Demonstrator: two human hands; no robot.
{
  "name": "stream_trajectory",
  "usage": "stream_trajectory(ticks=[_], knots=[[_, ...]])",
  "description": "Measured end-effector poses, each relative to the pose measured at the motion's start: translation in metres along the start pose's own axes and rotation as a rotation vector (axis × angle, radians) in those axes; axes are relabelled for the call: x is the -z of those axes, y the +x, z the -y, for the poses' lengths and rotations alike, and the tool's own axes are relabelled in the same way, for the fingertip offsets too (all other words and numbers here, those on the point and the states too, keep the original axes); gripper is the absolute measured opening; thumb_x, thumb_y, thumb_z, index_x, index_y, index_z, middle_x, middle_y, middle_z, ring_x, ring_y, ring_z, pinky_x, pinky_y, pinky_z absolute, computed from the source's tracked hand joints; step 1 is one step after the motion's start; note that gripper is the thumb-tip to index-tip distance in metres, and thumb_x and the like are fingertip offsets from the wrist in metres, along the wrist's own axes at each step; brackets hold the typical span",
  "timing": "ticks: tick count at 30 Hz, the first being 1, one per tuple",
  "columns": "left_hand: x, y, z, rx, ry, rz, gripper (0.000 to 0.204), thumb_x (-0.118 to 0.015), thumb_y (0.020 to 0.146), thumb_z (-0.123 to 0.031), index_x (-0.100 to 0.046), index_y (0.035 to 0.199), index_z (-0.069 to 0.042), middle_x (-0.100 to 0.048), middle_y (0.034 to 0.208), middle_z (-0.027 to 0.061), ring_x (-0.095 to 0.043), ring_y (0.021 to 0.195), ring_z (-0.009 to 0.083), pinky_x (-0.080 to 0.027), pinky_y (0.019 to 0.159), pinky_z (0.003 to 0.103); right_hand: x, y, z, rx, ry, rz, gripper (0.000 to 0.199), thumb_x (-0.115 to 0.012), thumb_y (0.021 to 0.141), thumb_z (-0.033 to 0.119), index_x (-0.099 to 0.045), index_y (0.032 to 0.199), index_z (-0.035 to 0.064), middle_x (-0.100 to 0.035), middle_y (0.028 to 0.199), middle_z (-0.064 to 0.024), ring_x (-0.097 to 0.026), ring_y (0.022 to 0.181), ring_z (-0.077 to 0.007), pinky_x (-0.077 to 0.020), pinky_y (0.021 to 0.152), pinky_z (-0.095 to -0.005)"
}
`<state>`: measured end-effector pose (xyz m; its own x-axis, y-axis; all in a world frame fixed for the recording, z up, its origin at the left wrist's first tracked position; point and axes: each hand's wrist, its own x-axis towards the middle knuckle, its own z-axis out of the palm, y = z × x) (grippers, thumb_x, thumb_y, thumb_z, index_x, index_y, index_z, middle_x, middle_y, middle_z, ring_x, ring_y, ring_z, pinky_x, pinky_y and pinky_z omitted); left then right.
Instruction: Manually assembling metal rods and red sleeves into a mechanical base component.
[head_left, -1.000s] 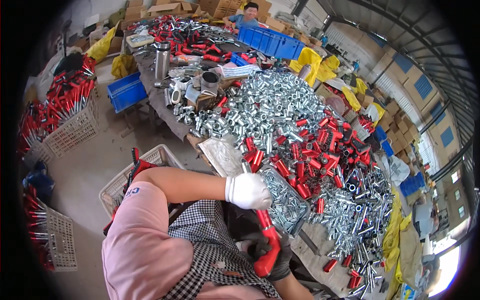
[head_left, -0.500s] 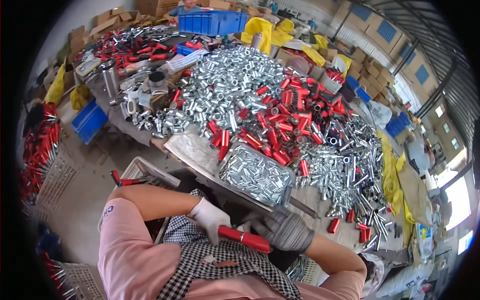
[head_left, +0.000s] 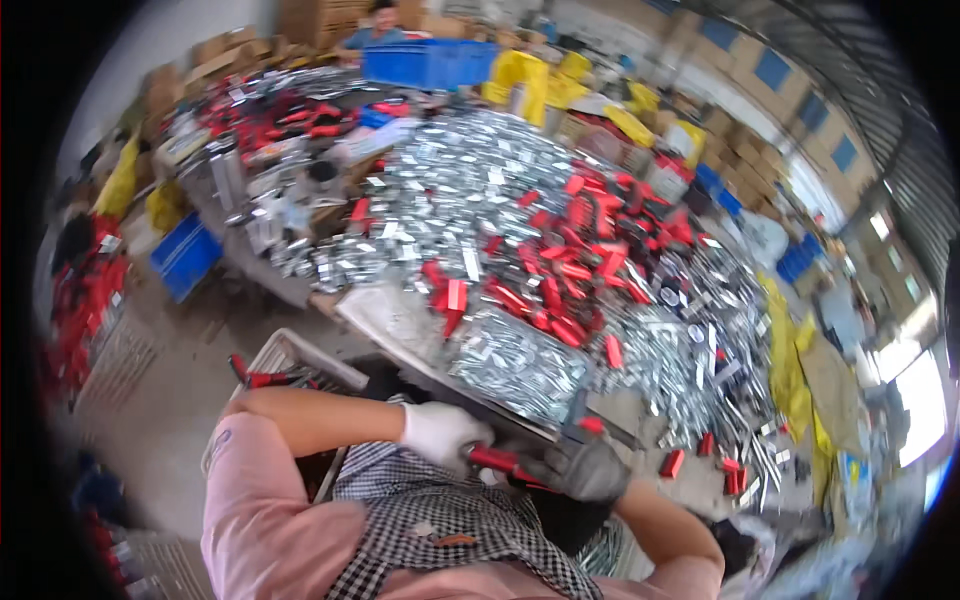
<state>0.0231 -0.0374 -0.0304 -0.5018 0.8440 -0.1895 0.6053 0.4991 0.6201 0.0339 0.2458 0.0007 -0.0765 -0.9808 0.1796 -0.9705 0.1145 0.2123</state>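
A red tubular handle (head_left: 496, 459) lies across my front, low over the checked apron. My left hand (head_left: 440, 434), in a white glove, is closed round its left end. At its other end is my right hand (head_left: 592, 471) in a grey glove, its fingers curled against the handle. Just beyond the right hand, a small red piece (head_left: 592, 425) and something dark show; blur hides whether the hand holds them. Close ahead, a clear tray (head_left: 583, 378) of small metal pins sits on the table edge.
Loose silver sockets (head_left: 470, 160) and red tubes (head_left: 590, 225) are heaped over the table, with metal rods (head_left: 765, 455) at right. A white crate (head_left: 330, 360) stands left of my arm, a blue bin (head_left: 186, 255) farther left. A person (head_left: 378, 28) is behind a blue tub (head_left: 428, 64).
Both hands have shifted slightly right and the handle has risen a little. More of the handle is covered by the hands. A red piece now shows beyond the right hand. The view has blurred.
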Motion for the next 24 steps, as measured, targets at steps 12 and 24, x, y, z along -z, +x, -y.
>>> stream_trajectory(ticks=[12, 24], knots=[[-0.007, 0.025, 0.003, 0.002, 0.348, -0.248, 0.027, -0.073, 0.071, -0.022, -0.064, 0.090, -0.005, -0.067, 0.077, 0.0178, -0.067, 0.069, 0.0325, -0.052, 0.063, 0.045, -0.036, -0.018, 0.032, -0.769, 0.835, -0.189, 0.027, -0.071, 0.079, 0.023, -0.066, 0.102, 0.0096, -0.067, 0.090, -0.0122, -0.065, 0.081, -0.0310, -0.0526, 0.073, -0.0431], [0.000, 0.021, -0.007, 0.006, 0.325, -0.252, 0.023, -0.071, 0.073, -0.019, -0.064, 0.089, -0.003, -0.066, 0.076, 0.0195, -0.066, 0.068, 0.0349, -0.051, 0.062, 0.043, -0.081, -0.035, 0.037, -1.100, 1.856, -0.273, 0.042, -0.070, 0.075, 0.015, -0.064, 0.115, 0.0050, -0.061, 0.080, -0.0089, -0.063, 0.077, -0.0250, -0.0510, 0.073, -0.0435]])
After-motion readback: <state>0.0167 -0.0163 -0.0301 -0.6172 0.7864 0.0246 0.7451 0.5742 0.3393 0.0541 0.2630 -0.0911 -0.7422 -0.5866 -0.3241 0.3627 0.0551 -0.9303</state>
